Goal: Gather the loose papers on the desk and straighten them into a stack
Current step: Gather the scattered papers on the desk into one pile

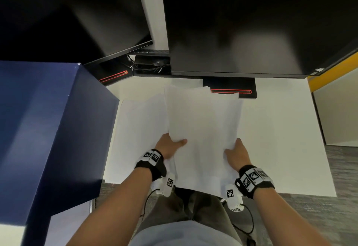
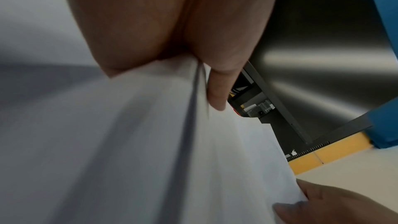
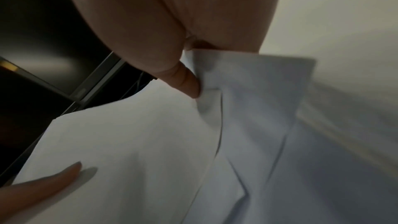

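A bundle of white papers [image 1: 203,125] is lifted over the white desk [image 1: 280,129], its sheets uneven at the far end. My left hand [image 1: 170,145] grips the bundle's left edge, thumb on top. My right hand [image 1: 237,153] grips its right edge the same way. In the left wrist view my left hand [image 2: 193,67] pinches the papers [image 2: 150,142], thumb on top and the other fingers hidden under the sheets. In the right wrist view my right hand [image 3: 189,74] pinches the layered papers [image 3: 247,125]. More loose sheets [image 1: 137,129] lie flat on the desk to the left.
A dark blue box [image 1: 48,129] stands at the desk's left edge. Two black monitors [image 1: 251,28] [image 1: 67,17] stand behind, their stands [image 1: 232,90] close to the papers' far edge. Cables [image 1: 147,65] lie between them. The desk's right side is bare white.
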Demonstrator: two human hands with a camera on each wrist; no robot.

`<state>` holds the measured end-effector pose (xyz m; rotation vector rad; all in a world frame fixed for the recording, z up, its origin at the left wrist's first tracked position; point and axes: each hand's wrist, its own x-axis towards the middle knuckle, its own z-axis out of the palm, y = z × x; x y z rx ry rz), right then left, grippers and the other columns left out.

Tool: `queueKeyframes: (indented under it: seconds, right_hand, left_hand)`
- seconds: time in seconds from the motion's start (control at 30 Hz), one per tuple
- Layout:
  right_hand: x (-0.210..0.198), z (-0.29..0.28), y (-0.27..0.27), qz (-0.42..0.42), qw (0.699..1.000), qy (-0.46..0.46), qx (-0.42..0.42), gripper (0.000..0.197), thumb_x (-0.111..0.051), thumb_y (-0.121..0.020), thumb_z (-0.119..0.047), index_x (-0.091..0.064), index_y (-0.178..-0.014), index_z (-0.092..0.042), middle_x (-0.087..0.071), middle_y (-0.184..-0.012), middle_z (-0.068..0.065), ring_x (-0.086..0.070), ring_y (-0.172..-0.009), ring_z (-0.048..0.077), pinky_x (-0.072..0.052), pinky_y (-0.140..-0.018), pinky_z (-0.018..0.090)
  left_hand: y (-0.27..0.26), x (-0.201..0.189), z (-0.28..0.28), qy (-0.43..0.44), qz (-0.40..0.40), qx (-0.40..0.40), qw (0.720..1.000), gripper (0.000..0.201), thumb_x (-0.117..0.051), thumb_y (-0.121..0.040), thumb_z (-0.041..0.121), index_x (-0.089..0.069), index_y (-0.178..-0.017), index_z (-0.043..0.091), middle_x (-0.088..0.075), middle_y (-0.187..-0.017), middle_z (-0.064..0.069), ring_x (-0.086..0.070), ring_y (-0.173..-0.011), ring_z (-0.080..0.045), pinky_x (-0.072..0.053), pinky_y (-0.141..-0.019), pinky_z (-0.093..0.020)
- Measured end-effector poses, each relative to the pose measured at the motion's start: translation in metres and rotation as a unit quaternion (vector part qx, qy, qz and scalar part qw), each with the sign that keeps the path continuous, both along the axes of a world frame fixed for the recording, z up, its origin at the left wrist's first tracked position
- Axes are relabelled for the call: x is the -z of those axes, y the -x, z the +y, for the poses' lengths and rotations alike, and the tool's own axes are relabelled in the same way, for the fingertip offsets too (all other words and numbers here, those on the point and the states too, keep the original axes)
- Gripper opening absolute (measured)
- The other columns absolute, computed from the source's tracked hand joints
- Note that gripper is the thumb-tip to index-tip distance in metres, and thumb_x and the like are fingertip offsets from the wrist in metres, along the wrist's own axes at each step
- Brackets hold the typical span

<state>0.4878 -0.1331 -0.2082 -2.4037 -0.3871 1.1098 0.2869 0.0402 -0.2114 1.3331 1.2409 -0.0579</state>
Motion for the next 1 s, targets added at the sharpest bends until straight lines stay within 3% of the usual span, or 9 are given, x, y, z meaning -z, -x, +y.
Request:
queueKeyframes:
  seconds: [0.17,0.3,0.37,0.47,0.53,0.63,0.77,0.9,1.0]
  right_hand:
    - [0.003,-0.007,-0.021,0.031,0.999,0.028,-0.009,0.037,-0.056,-0.088,-0.012,-0.047,-0.123,-0.005,-0.058,-0.115,0.011,-0.056,-0.097,0.026,-0.047,-0.081,0.033]
    - [-0.003,-0.006,-0.051,-0.072,0.982,0.067,0.162,0.068,-0.061,-0.085,-0.029,-0.035,-0.144,-0.007,-0.038,-0.142,0.021,-0.040,-0.129,0.040,-0.038,-0.104,0.048]
    - [-0.005,0.016,-0.055,-0.070,0.980,0.078,0.172,0.071,-0.054,-0.091,-0.033,-0.026,-0.150,-0.005,-0.028,-0.148,0.022,-0.033,-0.133,0.042,-0.034,-0.107,0.050]
    - [0.003,0.057,-0.050,-0.062,0.993,0.046,0.087,0.066,-0.048,-0.095,-0.030,-0.024,-0.151,-0.007,-0.025,-0.149,0.022,-0.033,-0.134,0.043,-0.034,-0.110,0.048]
    - [0.005,0.076,-0.051,-0.048,0.998,-0.002,0.027,0.066,-0.048,-0.095,-0.027,-0.020,-0.154,-0.017,-0.025,-0.150,0.018,-0.034,-0.134,0.040,-0.033,-0.112,0.046]
    - [0.004,0.073,-0.065,-0.058,0.996,-0.056,0.030,0.069,-0.050,-0.094,-0.027,-0.019,-0.155,-0.026,-0.023,-0.151,0.013,-0.032,-0.137,0.036,-0.030,-0.115,0.045]
    - [0.010,0.019,-0.072,-0.050,0.996,0.019,0.071,0.063,-0.048,-0.094,-0.031,-0.027,-0.150,-0.009,-0.024,-0.148,0.020,-0.043,-0.128,0.041,-0.036,-0.108,0.042]
    - [0.022,-0.009,-0.013,-0.069,0.997,0.023,-0.028,0.062,-0.032,-0.101,-0.023,-0.016,-0.147,0.015,-0.030,-0.139,0.038,-0.048,-0.115,0.047,-0.038,-0.100,0.041]
    - [0.024,-0.014,0.011,-0.068,0.996,0.033,-0.037,0.066,-0.046,-0.097,-0.012,-0.012,-0.149,0.012,-0.029,-0.140,0.035,-0.043,-0.121,0.048,-0.038,-0.103,0.042]
  left_hand:
    - [0.011,0.003,0.019,0.029,0.005,0.049,0.998,0.049,-0.081,-0.080,0.032,-0.066,-0.124,0.013,-0.073,-0.115,-0.006,-0.070,-0.101,-0.023,-0.055,-0.084,-0.031]
    - [0.013,-0.001,0.052,-0.056,0.028,-0.097,0.993,0.049,-0.075,-0.083,0.043,-0.059,-0.121,0.017,-0.076,-0.090,-0.003,-0.073,-0.082,-0.020,-0.059,-0.085,-0.035]
    - [-0.003,-0.008,0.054,-0.145,0.089,-0.050,0.984,0.025,-0.066,-0.091,0.039,-0.061,-0.099,0.016,-0.068,-0.076,0.003,-0.065,-0.078,-0.019,-0.053,-0.083,-0.028]
    - [-0.034,-0.013,0.044,-0.194,0.127,0.045,0.972,0.034,-0.061,-0.096,0.029,-0.050,-0.067,0.016,-0.054,-0.066,0.002,-0.057,-0.077,-0.024,-0.039,-0.067,-0.024]
    - [-0.050,-0.016,0.042,-0.179,0.102,0.079,0.975,0.022,-0.061,-0.096,0.028,-0.067,-0.093,0.007,-0.069,-0.089,-0.007,-0.063,-0.092,-0.029,-0.039,-0.074,-0.021]
    - [-0.052,-0.022,0.055,-0.168,0.068,0.013,0.983,0.042,-0.064,-0.094,0.034,-0.058,-0.129,0.013,-0.069,-0.116,-0.005,-0.064,-0.109,-0.022,-0.042,-0.086,-0.019]
    - [-0.018,-0.018,0.058,-0.135,0.174,0.123,0.968,0.043,-0.061,-0.087,0.054,-0.073,-0.101,0.015,-0.076,-0.103,-0.002,-0.069,-0.097,-0.022,-0.047,-0.088,-0.023]
    - [-0.004,-0.002,0.006,-0.113,0.189,0.243,0.945,0.041,-0.052,-0.096,0.047,-0.055,-0.078,0.010,-0.068,-0.086,-0.012,-0.067,-0.086,-0.030,-0.049,-0.072,-0.031]
    - [-0.005,0.001,-0.023,-0.116,0.186,0.233,0.947,0.038,-0.050,-0.097,0.043,-0.051,-0.076,0.012,-0.068,-0.088,-0.012,-0.068,-0.086,-0.032,-0.054,-0.072,-0.034]
